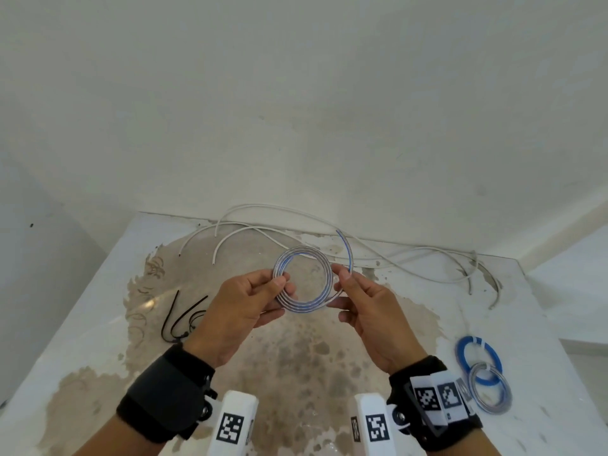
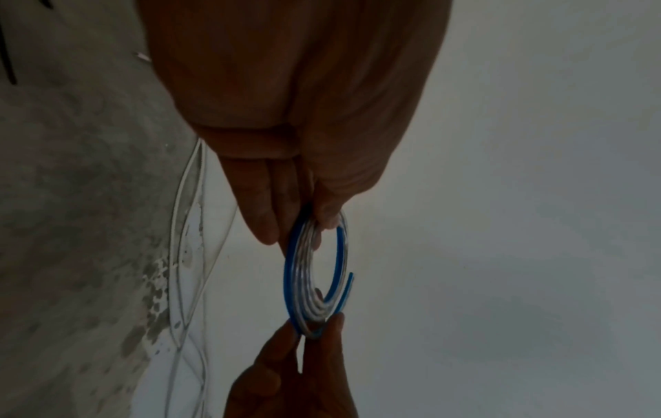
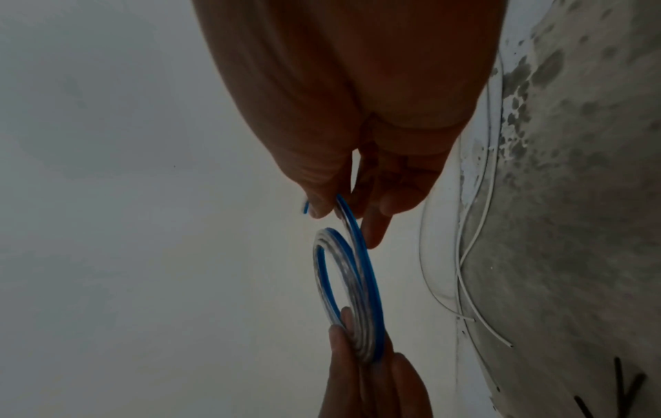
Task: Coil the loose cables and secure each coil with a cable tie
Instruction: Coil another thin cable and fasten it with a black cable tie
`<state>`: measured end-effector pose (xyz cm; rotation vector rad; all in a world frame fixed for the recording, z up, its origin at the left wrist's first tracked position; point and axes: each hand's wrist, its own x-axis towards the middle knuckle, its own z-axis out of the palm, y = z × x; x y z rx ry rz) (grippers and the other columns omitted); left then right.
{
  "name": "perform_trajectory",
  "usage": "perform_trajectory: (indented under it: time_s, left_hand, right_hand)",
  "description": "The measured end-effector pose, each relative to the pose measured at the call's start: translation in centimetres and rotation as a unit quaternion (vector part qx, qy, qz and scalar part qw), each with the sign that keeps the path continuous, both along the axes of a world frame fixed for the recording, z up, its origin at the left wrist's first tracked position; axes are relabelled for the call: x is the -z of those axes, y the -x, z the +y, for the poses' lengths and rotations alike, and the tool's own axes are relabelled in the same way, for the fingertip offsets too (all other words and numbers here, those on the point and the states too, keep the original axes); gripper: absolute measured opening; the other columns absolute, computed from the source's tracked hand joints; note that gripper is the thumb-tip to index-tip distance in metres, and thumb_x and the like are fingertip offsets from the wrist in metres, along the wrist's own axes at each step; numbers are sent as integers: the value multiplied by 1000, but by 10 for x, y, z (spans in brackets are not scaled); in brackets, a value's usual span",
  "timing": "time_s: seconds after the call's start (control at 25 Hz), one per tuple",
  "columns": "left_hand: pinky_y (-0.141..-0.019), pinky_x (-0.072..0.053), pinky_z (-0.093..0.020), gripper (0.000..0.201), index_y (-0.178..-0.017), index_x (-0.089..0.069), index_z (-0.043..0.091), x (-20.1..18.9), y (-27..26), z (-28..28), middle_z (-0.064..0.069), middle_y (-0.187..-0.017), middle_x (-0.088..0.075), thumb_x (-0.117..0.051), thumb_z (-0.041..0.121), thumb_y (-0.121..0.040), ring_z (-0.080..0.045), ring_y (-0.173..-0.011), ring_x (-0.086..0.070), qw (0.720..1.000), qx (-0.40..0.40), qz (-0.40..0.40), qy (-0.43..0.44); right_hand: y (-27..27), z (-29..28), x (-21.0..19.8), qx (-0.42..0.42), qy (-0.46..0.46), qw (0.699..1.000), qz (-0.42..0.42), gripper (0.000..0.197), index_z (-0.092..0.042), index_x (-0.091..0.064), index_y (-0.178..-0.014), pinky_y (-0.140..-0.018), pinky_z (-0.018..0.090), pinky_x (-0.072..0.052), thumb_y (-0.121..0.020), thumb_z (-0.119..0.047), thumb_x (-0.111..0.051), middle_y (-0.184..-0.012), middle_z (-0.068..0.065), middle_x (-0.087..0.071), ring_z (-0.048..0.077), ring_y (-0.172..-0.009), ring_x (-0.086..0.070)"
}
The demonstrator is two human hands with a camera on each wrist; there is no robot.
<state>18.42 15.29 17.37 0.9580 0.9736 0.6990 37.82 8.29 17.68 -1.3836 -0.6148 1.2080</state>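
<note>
**Last loose end threatens the coil**

You hold the coil [image 1: 302, 281] up between both hands, above the table [image 1: 98, 340]. Your left hand [image 1: 243, 311] has thumb and fingers [image 2: 264, 215] clamped on the stacked turns at one side; your right hand [image 1: 365, 307] pinches the last turn opposite, and the free tail [image 1: 349, 255] curves up past your right fingertips. That tail looks springy: if your right pinch loosens before it is laid in, it will likely flick outward and drag the outer turns apart. If your left clamp eases, the stack may fan open. The cable ties [image 1: 184, 317] lie below and outside your left fingers, so fetching one means freeing a hand, the riskiest point. Two finished coils [image 1: 483, 373] sit beyond your right wrist; loose white cables [image 1: 411, 258] wait beyond your fingertips.
</note>
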Motion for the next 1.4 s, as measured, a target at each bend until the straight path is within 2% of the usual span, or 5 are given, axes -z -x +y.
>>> perform_trajectory:
  time_s: [0.28,0.6,0.88,1.04,1.4]
  left_hand:
    - [-78,-57,-22,18,-107,-74,15,-6,2,-6,-5,-96,-78,-64,26,-95,-11,-88,-73,995,74,52,-39]
    - [-81,-60,-27,24,-116,-71,11,-2,3,-14,-9,-103,-77,-62,21,-96,-19,-93,-75,993,94,20,65]
    - [-80,-59,-25,41,-113,-72,14,-5,3,-14,-8,-104,-78,-70,38,-80,-16,-91,-74,988,136,41,56]
    - [-84,-59,-25,37,-112,-74,13,-2,3,-14,-10,-110,-77,-72,33,-81,-18,-98,-74,987,143,29,74]
    - [-80,-57,-26,35,-104,-79,17,-1,1,-15,-5,-105,-77,-77,37,-75,-14,-93,-73,986,143,29,79]
  right_hand:
    - [-11,-7,-11,-106,28,993,-51,37,-11,-79,-107,-61,25,-41,-88,-39,-67,-92,-4,-76,12,-72,-70]
    - [-13,-17,-7,-113,34,977,-178,19,-21,-82,-95,-61,21,-44,-98,-28,-65,-82,0,-77,4,-70,-66]
    - [-14,-22,-11,-125,29,979,-160,19,-13,-82,-95,-58,9,-45,-98,-21,-65,-76,2,-76,2,-64,-64]
    - [-17,-25,-16,-128,32,979,-157,17,-16,-83,-95,-59,9,-44,-96,-23,-67,-77,1,-75,0,-64,-63]
    - [-19,-29,-9,-124,52,981,-142,19,-25,-82,-97,-64,23,-43,-98,-32,-64,-79,-6,-73,4,-69,-60]
